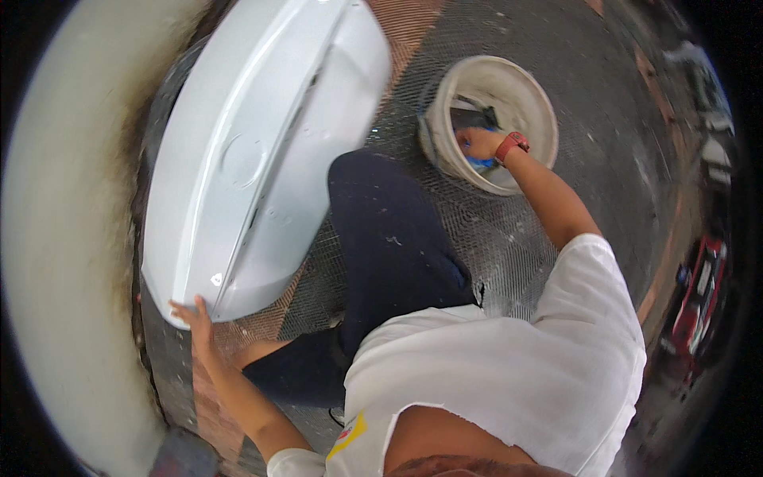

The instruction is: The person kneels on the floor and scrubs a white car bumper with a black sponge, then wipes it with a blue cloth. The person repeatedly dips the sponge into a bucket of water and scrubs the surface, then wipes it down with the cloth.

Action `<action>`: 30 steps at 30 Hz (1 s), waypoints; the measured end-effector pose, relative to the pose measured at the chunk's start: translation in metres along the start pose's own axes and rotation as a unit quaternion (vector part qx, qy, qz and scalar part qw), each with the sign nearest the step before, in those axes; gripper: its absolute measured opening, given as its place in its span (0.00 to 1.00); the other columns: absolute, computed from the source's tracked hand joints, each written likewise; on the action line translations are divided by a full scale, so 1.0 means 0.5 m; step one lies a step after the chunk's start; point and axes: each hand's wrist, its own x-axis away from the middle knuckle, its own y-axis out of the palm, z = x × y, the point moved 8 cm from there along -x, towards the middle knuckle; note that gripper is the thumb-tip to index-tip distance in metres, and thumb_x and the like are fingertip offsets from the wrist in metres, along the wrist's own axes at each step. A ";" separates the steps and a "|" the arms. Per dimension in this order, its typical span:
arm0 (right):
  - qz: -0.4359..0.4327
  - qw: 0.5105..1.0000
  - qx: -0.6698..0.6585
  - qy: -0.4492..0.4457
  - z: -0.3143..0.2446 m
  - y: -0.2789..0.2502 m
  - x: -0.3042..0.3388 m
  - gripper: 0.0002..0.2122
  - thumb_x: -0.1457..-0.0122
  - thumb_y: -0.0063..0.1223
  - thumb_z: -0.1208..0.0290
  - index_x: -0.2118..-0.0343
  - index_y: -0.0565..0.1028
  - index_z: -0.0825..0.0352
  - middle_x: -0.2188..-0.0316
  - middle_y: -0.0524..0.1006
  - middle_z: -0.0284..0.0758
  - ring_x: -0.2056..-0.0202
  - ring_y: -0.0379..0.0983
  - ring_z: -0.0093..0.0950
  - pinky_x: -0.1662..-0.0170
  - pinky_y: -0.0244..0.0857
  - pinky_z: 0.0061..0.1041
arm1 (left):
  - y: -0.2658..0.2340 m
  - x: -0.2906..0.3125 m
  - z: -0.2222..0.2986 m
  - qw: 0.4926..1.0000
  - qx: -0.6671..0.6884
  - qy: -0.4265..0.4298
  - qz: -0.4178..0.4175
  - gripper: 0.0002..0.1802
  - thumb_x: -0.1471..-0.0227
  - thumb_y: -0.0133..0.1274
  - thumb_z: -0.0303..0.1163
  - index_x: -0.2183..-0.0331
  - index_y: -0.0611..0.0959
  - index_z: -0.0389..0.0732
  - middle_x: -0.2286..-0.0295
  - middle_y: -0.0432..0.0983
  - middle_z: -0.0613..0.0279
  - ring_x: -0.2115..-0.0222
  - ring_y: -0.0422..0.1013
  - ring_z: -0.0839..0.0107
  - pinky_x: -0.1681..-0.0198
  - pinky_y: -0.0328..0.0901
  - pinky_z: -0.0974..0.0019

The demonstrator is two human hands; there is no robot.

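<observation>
A long, glossy white shell-like panel [262,151] lies on the floor at the left, with a dark slit along its length and a round mark on its surface. At its near end my left hand [193,316] rests with the fingers spread against the edge. My right hand [479,144] is down inside an off-white bucket [540,103], its fingers curled. Something blue [482,162] shows beneath that hand, and a dark flat piece [474,118] is just beyond it. What the curled fingers hold is partly hidden.
The ground is dark ribbed matting [572,63] with reddish tile [409,20] alongside. A pale wall [71,199] with a stained lower edge runs along the left. My bent knee [373,191] lies between panel and bucket. A red and white object [699,290] stands at the far right.
</observation>
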 end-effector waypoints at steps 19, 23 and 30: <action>0.174 0.820 -0.527 0.141 0.049 -0.127 0.171 0.25 0.35 0.59 0.61 0.39 0.75 0.70 0.43 0.78 0.42 0.41 0.74 0.38 0.40 0.70 0.38 | 0.089 0.170 0.606 0.931 -0.107 0.272 0.219 0.43 0.31 0.49 0.56 0.25 0.54 0.56 0.25 0.39 0.43 0.26 0.34 0.32 0.30 0.34 0.21; 0.337 0.594 -0.731 -0.004 -0.036 -0.211 0.283 0.22 0.31 0.58 0.57 0.41 0.75 0.67 0.46 0.80 0.41 0.47 0.79 0.38 0.43 0.75 0.41 | 0.129 0.187 0.755 0.910 -0.123 0.349 0.186 0.43 0.33 0.51 0.56 0.25 0.57 0.56 0.25 0.40 0.44 0.26 0.35 0.33 0.30 0.32 0.21; 0.455 0.508 -0.729 -0.060 -0.225 -0.308 0.325 0.23 0.30 0.58 0.59 0.40 0.73 0.71 0.44 0.79 0.45 0.45 0.79 0.41 0.41 0.74 0.46 | 0.248 0.309 1.016 0.859 0.232 0.444 -0.109 0.39 0.31 0.49 0.57 0.30 0.67 0.44 0.28 0.54 0.47 0.27 0.48 0.47 0.25 0.43 0.46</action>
